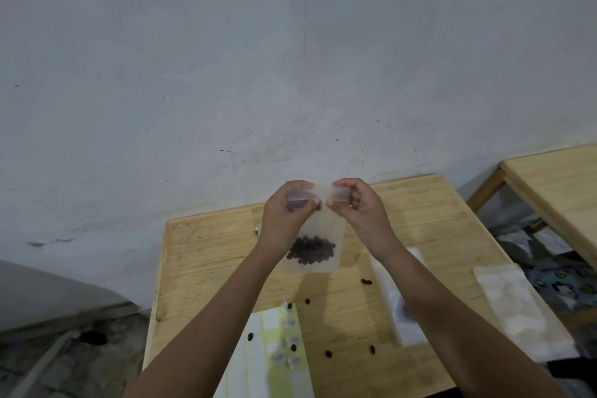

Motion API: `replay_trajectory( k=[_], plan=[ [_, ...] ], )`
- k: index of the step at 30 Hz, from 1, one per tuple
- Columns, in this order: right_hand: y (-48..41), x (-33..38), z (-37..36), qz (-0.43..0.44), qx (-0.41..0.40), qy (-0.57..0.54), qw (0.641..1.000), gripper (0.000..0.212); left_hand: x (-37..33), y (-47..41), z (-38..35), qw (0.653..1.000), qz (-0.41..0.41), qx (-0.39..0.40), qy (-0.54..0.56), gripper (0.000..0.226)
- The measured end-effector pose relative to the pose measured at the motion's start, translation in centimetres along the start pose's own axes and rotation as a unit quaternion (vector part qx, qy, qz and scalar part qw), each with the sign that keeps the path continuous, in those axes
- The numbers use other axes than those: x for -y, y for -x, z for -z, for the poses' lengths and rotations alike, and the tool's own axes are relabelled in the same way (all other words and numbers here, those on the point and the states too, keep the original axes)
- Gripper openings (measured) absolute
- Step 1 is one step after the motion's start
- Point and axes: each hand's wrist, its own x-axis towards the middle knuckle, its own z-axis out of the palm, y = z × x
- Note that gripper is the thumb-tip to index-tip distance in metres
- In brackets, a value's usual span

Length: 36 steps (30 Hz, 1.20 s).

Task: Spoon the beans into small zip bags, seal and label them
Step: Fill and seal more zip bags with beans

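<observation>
- Closest in, a sheet of labels lies flat on the worktop with a few small white scraps on it, and stray beans are dotted around.
- Out to the right, empty bags wait near the worktop's edge.
- Further out, the bag hangs upright in the air above the worktop, its beans settled at the bottom.
- The left hand pinches the top strip on one side and the right hand pinches the other, thumbs nearly meeting in the middle.
- This looks like the sealing step, though I can't tell whether the zip is fully closed.
- Next move, I'd say: press along the strip out to each corner, then set the bag down and go for a label.
- Behind it all is a bare grey wall.
</observation>
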Motion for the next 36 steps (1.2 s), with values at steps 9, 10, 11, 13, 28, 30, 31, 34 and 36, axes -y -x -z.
replay_trajectory(
  k=[9,10,11,13,28,30,31,34,36],
  plan=[
    [0.0,0.4,1.1,-0.029,-0.05,-0.005,0.998,0.023,-0.3,0.5,-1.8,1.0,-0.008,0.018,0.004,0.021],
    [0.0,0.5,1.4,-0.031,-0.054,-0.008,0.998,0.022,-0.3,0.5,-1.9,1.0,-0.006,0.015,0.009,0.021],
    [0.1,0.6,1.7,-0.032,-0.053,-0.014,0.998,0.021,-0.2,0.5,-2.0,1.0,-0.004,0.012,0.013,0.021],
    [0.3,0.7,2.5,-0.03,-0.043,-0.03,0.998,0.02,-0.2,0.4,-2.3,1.0,0.0,0.013,0.017,0.022],
    [0.9,1.5,9.9,-0.02,-0.013,-0.032,0.999,0.017,-1.2,1.1,-9.3,0.999,0.012,0.003,0.038,0.023],
    [1.3,1.4,11.3,-0.027,0.001,-0.048,0.998,0.015,-1.3,1.3,-10.6,0.998,0.023,-0.006,0.051,0.025],
    [1.4,1.3,12.1,-0.033,0.003,-0.05,0.998,0.014,-1.2,1.3,-11.3,0.998,0.031,-0.01,0.059,0.027],
    [1.8,0.6,14.3,-0.061,-0.009,-0.043,0.997,0.01,-0.3,2.0,-13.5,0.997,0.046,-0.021,0.053,0.03],
    [2.1,-0.1,15.8,-0.082,-0.013,-0.044,0.996,0.009,0.8,2.9,-14.9,0.998,0.051,-0.02,0.026,0.038]
  ],
)
